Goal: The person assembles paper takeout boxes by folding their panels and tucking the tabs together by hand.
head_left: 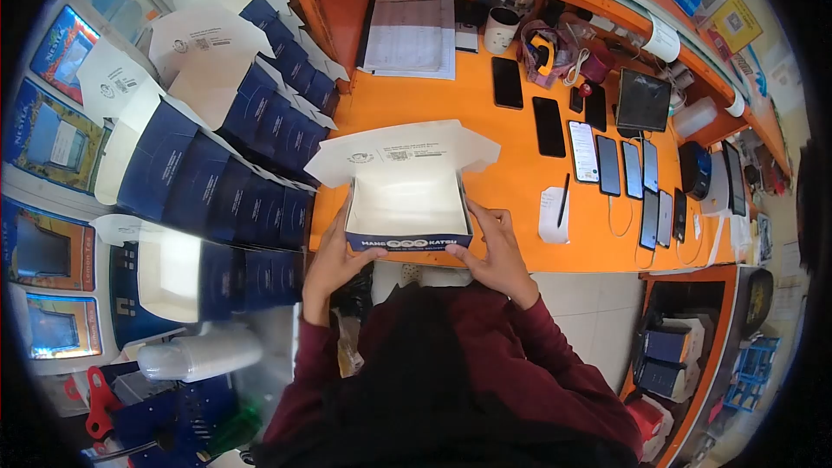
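Note:
Between my two hands is a dark blue cardboard food box (409,206) with a white inside and its lid raised toward the back. It is at the front edge of the orange table (520,188), and nothing shows inside it. My left hand (334,258) grips the left side, its thumb on the front wall. On the right side, my right hand (496,251) holds the box the same way, thumb near the printed front. The fingers behind the side walls are partly hidden.
Rows of open blue boxes (195,178) stand close on the left. Several phones (609,166) lie on the table's right half, near a paper slip with a pen (555,212). Papers (407,39) lie at the back left, beside a cup (502,30).

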